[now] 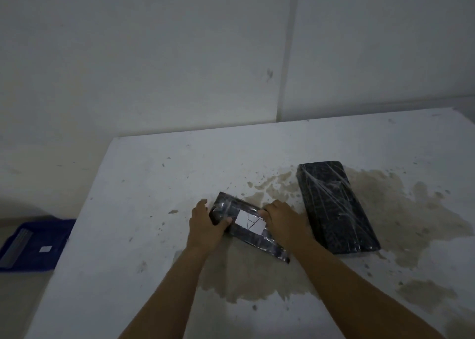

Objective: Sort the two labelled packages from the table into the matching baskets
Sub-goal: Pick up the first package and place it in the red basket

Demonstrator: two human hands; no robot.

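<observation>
A black plastic-wrapped package (248, 236) with a white label (250, 223) on top lies near the middle of the white table (133, 210). My left hand (207, 227) grips its left end, thumb over the top. At its right side my right hand (284, 221) holds it, fingertips by the label. A second, larger black wrapped package (334, 206) lies flat to the right, untouched, with no label showing. A blue basket (36, 243) with a small white label stands on the floor at the left, below the table's edge.
A brown stain (401, 210) spreads over the table around and in front of the packages. White walls meet in a corner behind the table. The table's left edge runs diagonally beside the blue basket.
</observation>
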